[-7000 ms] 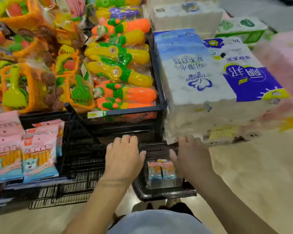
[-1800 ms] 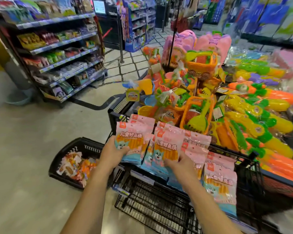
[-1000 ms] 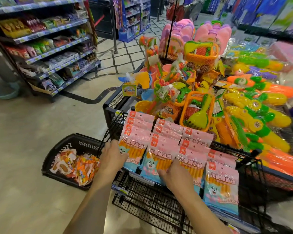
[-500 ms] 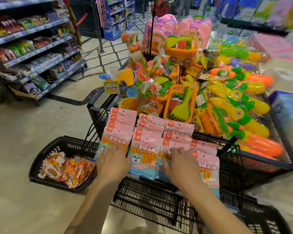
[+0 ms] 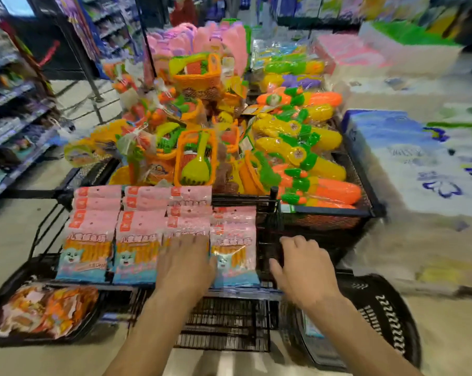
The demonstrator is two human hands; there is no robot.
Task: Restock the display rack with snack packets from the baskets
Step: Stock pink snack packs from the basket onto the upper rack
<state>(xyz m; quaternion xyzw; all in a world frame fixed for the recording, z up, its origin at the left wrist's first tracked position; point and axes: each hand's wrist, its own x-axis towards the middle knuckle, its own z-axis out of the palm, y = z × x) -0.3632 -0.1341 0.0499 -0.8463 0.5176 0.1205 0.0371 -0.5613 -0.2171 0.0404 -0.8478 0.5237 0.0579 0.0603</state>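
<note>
Pink and blue snack packets (image 5: 137, 234) lie in overlapping rows on the black wire display rack (image 5: 224, 321) in front of me. My left hand (image 5: 184, 264) rests flat on the third row of packets, fingers straight. My right hand (image 5: 304, 270) hovers to the right of the last row, over the rack's bare wire side, fingers spread and holding nothing. A black basket (image 5: 1, 340) with orange snack packets (image 5: 47, 310) sits on the floor at lower left. A second black basket (image 5: 387, 316) stands at lower right, its contents mostly hidden by my right arm.
Behind the rack a black mesh bin (image 5: 362, 185) is heaped with orange and yellow plastic toys (image 5: 297, 147). Blue and white tissue packs (image 5: 419, 158) are stacked at the right. Store shelves (image 5: 9, 123) run along the left, with open floor between.
The view has swung right. My left hand slid from the left rows to the third row; my right hand left the packets and moved off their right edge.
</note>
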